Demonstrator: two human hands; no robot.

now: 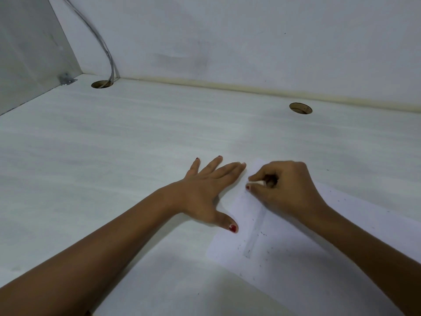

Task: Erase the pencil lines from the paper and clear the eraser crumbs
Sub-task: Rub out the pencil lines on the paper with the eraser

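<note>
The right hand [282,190] has its fingers curled around a small white eraser [256,183], pinching it between thumb and fingertips so that only a short white end shows, pressed down on the paper [296,258] near that sheet's far left corner. The paper lies flat on the pale table [114,156] and runs from under the right hand back toward the person, passing beneath the right forearm. A faint grey band of pencil lines [256,231] starts just below the right hand and stretches toward the near edge of the sheet. Dark eraser crumbs [262,234] are scattered along and beside this band, with more specks spread farther to the right of the right wrist. The left hand [209,192] lies flat with its fingers straight and spread, palm down on the table just left of the right hand; its thumb rests on the left edge of the paper, and its fingertips reach close to the sheet's far corner. Beyond both hands, two round holes [300,108] are cut into the table near the wall, and a grey cable [100,39] drops into the left one.
</note>
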